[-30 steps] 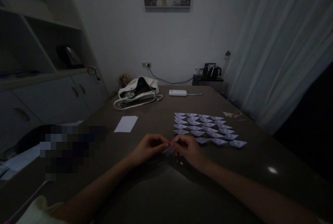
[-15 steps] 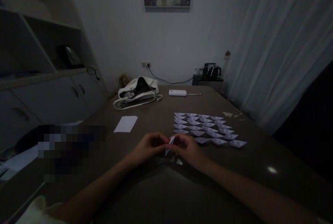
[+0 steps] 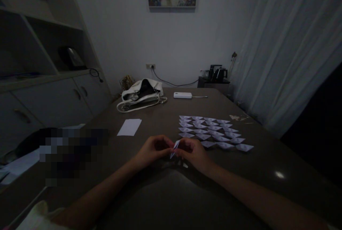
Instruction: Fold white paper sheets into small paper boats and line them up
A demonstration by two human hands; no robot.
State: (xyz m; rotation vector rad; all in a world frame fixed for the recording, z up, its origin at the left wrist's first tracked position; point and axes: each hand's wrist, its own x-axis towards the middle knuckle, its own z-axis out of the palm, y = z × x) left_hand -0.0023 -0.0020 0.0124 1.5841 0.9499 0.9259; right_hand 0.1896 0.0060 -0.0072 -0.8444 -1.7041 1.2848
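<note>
Between my two hands, above the middle of the table, is a small folded piece of white paper [image 3: 175, 149], held on edge and tilted. My left hand [image 3: 155, 150] pinches its left side with thumb and fingertips. From the other side my right hand [image 3: 192, 152] pinches it too, its fingers curled and partly hiding the fold. Just beyond my right hand, several white paper boats [image 3: 213, 128] lie in rows. To the far left of my hands rests a stack of white paper sheets [image 3: 129, 127].
A white handbag [image 3: 143, 94] sits at the table's back left. Right of it lies a white power bank [image 3: 182, 95] with a short cable. Papers [image 3: 24, 162] and a blurred-out patch occupy the left edge. A curtain [image 3: 283, 52] hangs along the right.
Both hands keep their pinch on the folded paper, which has turned very slightly between the fingertips. Boats and paper stack have not moved.
</note>
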